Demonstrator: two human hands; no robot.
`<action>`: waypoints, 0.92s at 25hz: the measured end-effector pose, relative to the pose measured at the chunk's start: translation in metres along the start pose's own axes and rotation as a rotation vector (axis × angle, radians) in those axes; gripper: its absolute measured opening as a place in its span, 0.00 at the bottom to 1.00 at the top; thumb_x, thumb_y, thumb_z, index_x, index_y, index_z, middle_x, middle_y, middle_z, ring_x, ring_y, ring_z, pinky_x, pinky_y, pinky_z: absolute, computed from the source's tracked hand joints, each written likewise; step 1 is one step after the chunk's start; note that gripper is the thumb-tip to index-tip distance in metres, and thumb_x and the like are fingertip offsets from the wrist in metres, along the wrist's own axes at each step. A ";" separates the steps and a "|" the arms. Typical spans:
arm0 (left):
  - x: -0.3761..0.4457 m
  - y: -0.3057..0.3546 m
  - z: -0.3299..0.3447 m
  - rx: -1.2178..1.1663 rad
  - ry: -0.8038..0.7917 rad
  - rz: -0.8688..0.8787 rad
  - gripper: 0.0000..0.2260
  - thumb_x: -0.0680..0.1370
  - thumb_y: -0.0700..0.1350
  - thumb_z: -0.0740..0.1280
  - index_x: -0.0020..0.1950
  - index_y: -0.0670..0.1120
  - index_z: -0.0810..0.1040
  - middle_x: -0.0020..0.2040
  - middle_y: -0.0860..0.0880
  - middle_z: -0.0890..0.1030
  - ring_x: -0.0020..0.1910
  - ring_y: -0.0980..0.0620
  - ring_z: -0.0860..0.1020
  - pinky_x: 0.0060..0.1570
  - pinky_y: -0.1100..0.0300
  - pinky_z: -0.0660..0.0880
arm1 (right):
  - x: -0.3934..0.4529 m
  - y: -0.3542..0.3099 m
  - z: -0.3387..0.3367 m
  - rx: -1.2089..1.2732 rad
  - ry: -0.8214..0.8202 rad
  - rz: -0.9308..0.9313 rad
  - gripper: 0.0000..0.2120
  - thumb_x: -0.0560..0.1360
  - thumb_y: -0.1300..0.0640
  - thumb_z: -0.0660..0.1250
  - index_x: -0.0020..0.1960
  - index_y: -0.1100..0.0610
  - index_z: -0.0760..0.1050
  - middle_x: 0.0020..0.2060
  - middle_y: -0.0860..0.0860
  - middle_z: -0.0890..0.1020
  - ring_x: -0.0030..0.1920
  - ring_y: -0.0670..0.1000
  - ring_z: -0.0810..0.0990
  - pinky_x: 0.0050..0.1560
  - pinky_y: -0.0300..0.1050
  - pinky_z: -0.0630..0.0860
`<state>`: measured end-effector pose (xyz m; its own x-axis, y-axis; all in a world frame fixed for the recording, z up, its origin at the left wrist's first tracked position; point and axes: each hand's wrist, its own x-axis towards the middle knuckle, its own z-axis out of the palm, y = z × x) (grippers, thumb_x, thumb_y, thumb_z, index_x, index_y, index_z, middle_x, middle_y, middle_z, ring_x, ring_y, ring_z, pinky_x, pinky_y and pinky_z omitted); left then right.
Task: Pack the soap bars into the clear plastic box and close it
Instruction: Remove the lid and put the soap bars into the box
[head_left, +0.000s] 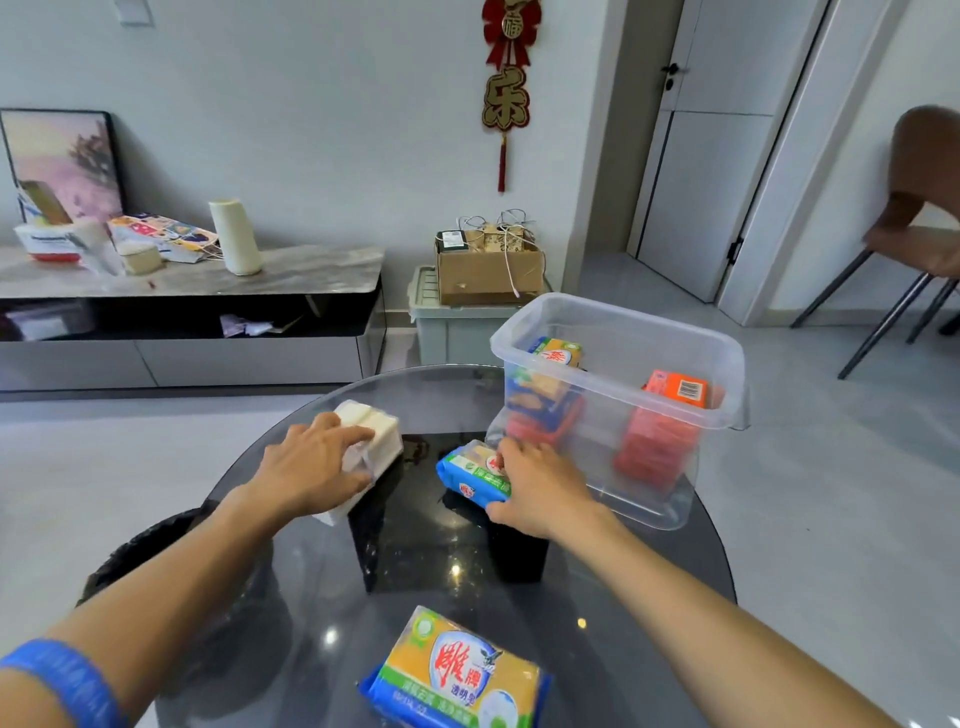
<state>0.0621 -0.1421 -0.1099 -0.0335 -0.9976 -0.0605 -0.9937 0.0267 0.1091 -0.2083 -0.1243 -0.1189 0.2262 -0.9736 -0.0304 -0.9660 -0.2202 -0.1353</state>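
Observation:
The clear plastic box (670, 395) stands open on the right of a round glass table (332, 597), with several wrapped soap bars inside, blue-yellow ones (556, 358) at the left and orange-red ones (675, 389) at the right. No lid is in view. My left hand (311, 467) is closed over a white soap pack (379, 436) left of centre. My right hand (540, 488) grips a blue-wrapped soap bar (470, 473) just in front of the box's near-left corner. Another blue-yellow soap bar (457, 675) lies at the table's near edge.
A dark bin (156, 551) sits under the table's left side. Behind are a low cabinet (187, 312) with clutter, a green crate (452, 322) carrying a cardboard box, and a chair (914, 249) at the right.

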 end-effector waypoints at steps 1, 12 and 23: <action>0.002 -0.001 -0.001 -0.013 -0.014 -0.042 0.28 0.70 0.63 0.65 0.70 0.65 0.65 0.69 0.47 0.69 0.62 0.41 0.72 0.59 0.44 0.69 | 0.000 0.000 -0.001 0.002 -0.037 0.018 0.32 0.63 0.43 0.73 0.62 0.54 0.66 0.58 0.53 0.76 0.55 0.55 0.75 0.43 0.47 0.70; 0.016 0.004 0.024 -0.262 -0.001 -0.236 0.36 0.65 0.63 0.65 0.70 0.68 0.52 0.59 0.40 0.67 0.55 0.34 0.72 0.52 0.42 0.68 | -0.039 0.042 -0.112 0.335 0.009 -0.125 0.33 0.52 0.39 0.75 0.54 0.49 0.72 0.45 0.43 0.75 0.43 0.45 0.75 0.42 0.42 0.75; 0.032 0.017 0.027 -0.249 -0.016 -0.213 0.40 0.59 0.66 0.62 0.69 0.70 0.50 0.55 0.45 0.65 0.55 0.36 0.72 0.53 0.41 0.68 | 0.067 0.134 -0.157 -0.394 -0.091 -0.256 0.33 0.67 0.63 0.72 0.67 0.42 0.68 0.60 0.48 0.73 0.58 0.53 0.69 0.54 0.53 0.72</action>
<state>0.0413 -0.1721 -0.1373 0.1682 -0.9780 -0.1234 -0.9219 -0.2004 0.3317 -0.3427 -0.2282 0.0167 0.4561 -0.8797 -0.1343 -0.8476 -0.4755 0.2358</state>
